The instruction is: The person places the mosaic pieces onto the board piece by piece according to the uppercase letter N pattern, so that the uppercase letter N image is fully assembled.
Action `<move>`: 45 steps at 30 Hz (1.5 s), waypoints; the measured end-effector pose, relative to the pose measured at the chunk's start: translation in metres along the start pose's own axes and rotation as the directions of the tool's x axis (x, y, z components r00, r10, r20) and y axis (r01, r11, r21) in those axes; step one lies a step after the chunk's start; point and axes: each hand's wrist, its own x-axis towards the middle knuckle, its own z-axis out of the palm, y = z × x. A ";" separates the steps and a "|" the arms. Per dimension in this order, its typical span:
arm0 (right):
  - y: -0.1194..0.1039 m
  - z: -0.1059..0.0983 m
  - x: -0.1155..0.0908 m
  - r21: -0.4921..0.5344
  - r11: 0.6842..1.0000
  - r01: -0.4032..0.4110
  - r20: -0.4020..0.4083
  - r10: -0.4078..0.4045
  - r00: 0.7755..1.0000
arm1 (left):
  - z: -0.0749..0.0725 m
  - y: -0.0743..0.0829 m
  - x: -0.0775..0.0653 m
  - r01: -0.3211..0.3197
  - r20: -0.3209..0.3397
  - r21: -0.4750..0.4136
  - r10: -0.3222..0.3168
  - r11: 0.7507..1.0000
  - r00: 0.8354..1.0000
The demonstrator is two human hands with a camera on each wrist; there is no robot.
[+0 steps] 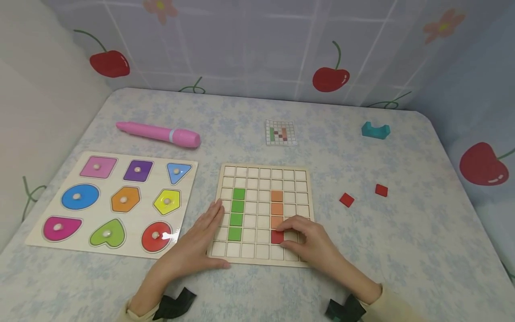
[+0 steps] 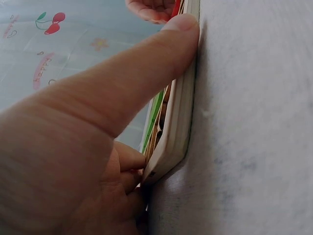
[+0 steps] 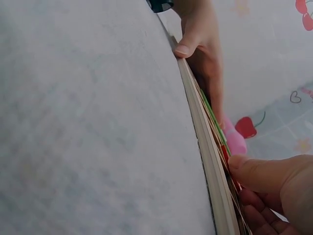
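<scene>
A wooden grid board lies in front of me. Green square tiles fill part of one column, and orange tiles part of another. My right hand pinches a red square tile between thumb and index finger, in the cell below the orange ones. In the right wrist view the thumb is right at that tile's edge. My left hand rests along the board's left side with fingers straight. Its thumb lies at the board's near edge.
Two loose red tiles lie right of the board. Behind it is a small pattern card. A teal block stands at the back right. On the left are a knobbed shape puzzle and a pink pen-shaped object.
</scene>
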 end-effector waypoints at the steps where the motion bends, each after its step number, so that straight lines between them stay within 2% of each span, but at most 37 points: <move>1: 0.000 0.001 0.000 -0.005 1.000 0.001 -0.004 -0.001 1.000 | 0.000 0.000 0.000 -0.005 -0.004 -0.001 0.005 1.000 1.000; 5: 0.000 0.002 0.001 -0.007 1.000 0.018 -0.010 -0.018 1.000 | 0.000 -0.001 -0.001 -0.009 -0.013 0.000 0.009 1.000 1.000; 8: 0.000 -0.003 0.001 0.014 1.000 -0.004 -0.015 0.004 1.000 | 0.000 -0.001 0.000 -0.011 -0.013 0.003 0.011 1.000 1.000; 11: 0.002 -0.016 0.001 -0.015 0.999 -0.031 -0.071 0.030 0.997 | 0.001 -0.001 0.000 -0.013 -0.013 0.001 0.013 1.000 1.000; 13: 0.006 -0.030 0.003 -0.067 0.997 -0.045 -0.139 0.036 0.990 | 0.002 -0.001 0.000 -0.007 -0.007 -0.003 0.007 1.000 1.000; 16: 0.017 -0.054 0.003 -0.179 0.979 -0.094 -0.259 0.045 0.965 | 0.002 -0.001 0.000 -0.003 -0.007 -0.009 0.003 1.000 1.000; 20: 0.036 -0.083 -0.004 -0.243 0.943 -0.229 -0.370 0.128 0.920 | 0.003 -0.001 -0.001 -0.008 -0.010 -0.008 0.008 1.000 1.000; 23: 0.046 -0.096 -0.011 -0.240 0.912 -0.332 -0.388 0.223 0.894 | 0.002 -0.001 0.000 0.000 0.000 -0.007 0.000 1.000 1.000; 26: 0.053 -0.103 -0.017 -0.245 0.885 -0.397 -0.364 0.295 0.883 | 0.002 0.000 0.001 0.009 0.013 -0.009 -0.009 1.000 1.000; 31: 0.057 -0.106 -0.020 -0.283 0.862 -0.421 -0.311 0.333 0.890 | 0.001 0.000 0.000 0.015 0.021 -0.010 -0.015 1.000 1.000; 37: 0.059 -0.101 -0.018 -0.352 0.859 -0.372 -0.332 0.257 0.908 | 0.001 0.001 0.001 0.019 0.020 -0.002 -0.019 1.000 1.000; 45: 0.064 -0.096 -0.015 -0.360 0.863 -0.355 -0.354 0.225 0.908 | 0.001 0.000 0.002 0.015 0.012 -0.003 -0.015 1.000 1.000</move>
